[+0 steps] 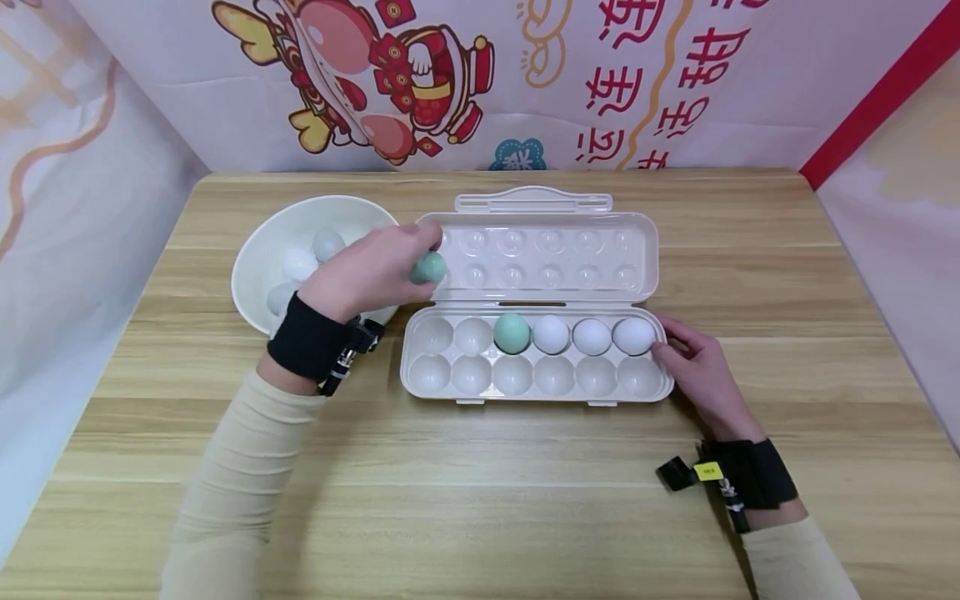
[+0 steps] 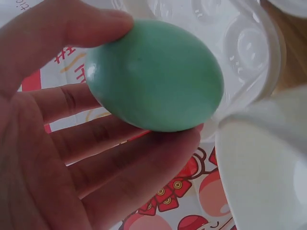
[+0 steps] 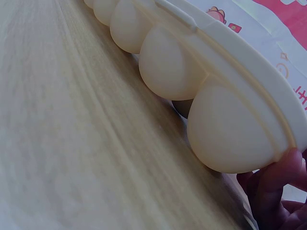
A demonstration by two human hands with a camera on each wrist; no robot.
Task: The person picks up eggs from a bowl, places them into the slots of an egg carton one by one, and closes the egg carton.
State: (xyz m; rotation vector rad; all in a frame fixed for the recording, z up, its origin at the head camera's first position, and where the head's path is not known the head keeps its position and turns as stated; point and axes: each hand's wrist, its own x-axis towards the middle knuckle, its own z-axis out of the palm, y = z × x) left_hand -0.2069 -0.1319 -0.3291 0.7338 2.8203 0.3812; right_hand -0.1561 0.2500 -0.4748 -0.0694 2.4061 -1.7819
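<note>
We see the left hand pinching 1 green egg, thumb and fingers spread to the egg's width, above the gap between the bowl and the open lid. The right hand grips the right end of the egg carton on the surface. In the carton's 12 cups we count 3 white eggs and 1 seated green egg, all in the row nearest the lid. In the bowl we count 3 pale eggs; the left arm hides part of it.

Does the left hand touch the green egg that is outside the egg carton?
Touching: the left wrist view shows the left hand holding the green egg, thumb lying against its shell.
</note>
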